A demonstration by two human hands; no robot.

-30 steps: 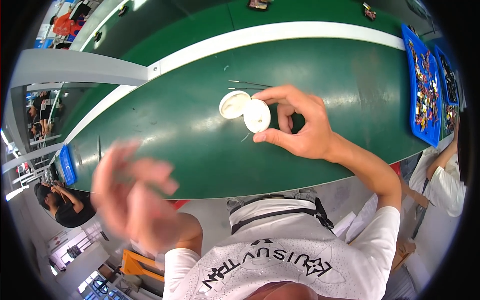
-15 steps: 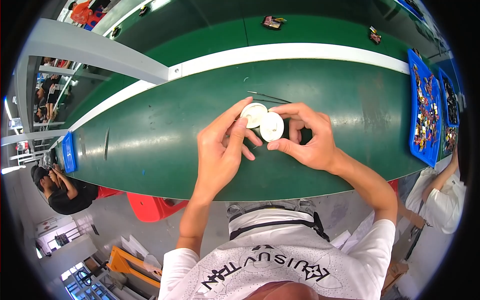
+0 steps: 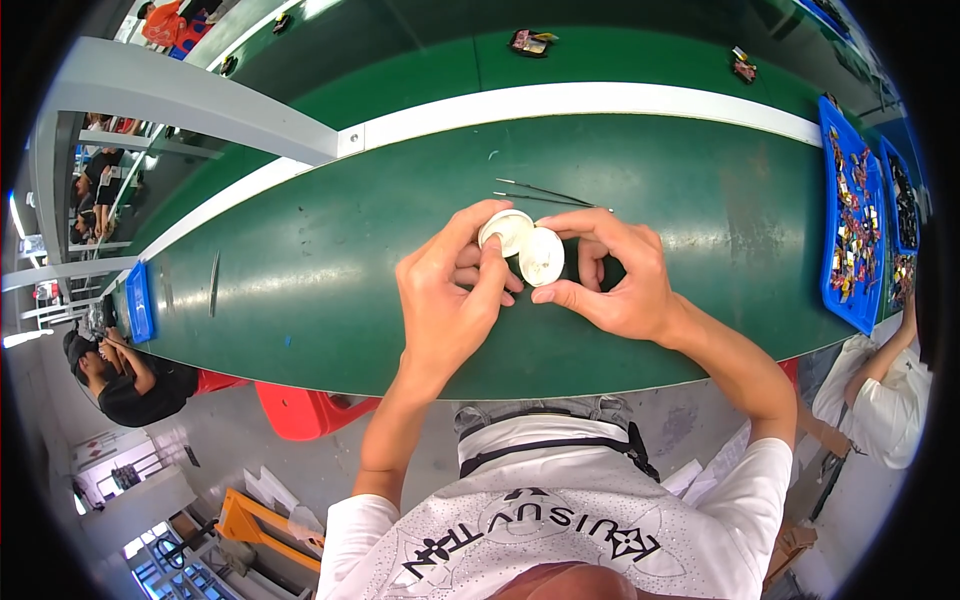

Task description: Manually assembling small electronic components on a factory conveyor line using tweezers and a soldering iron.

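Note:
My left hand (image 3: 445,295) is closed on a round white cap-like piece (image 3: 507,230), its thumb pressed on the face. A second white disc (image 3: 542,258), oval from this angle, is pinched at its edge by thumb and forefinger of my right hand (image 3: 630,275). The two pieces touch or overlap side by side above the green table (image 3: 350,250); I cannot tell whether they are joined. Just beyond my fingers lie two thin dark rods (image 3: 552,191) with pale tips, their right ends close to my right hand.
At right stands a blue tray (image 3: 832,235) of small colourful parts. Tweezers (image 3: 214,285) and a blue bin (image 3: 139,303) are at left. Past the white rail (image 3: 580,100), small dark packages (image 3: 531,43) lie on a green surface. A red stool (image 3: 300,412) stands below the table edge.
My left thumb has shifted onto the left white piece, and that hand's other fingers have curled in slightly. The packages beyond the rail have slid a little to the left.

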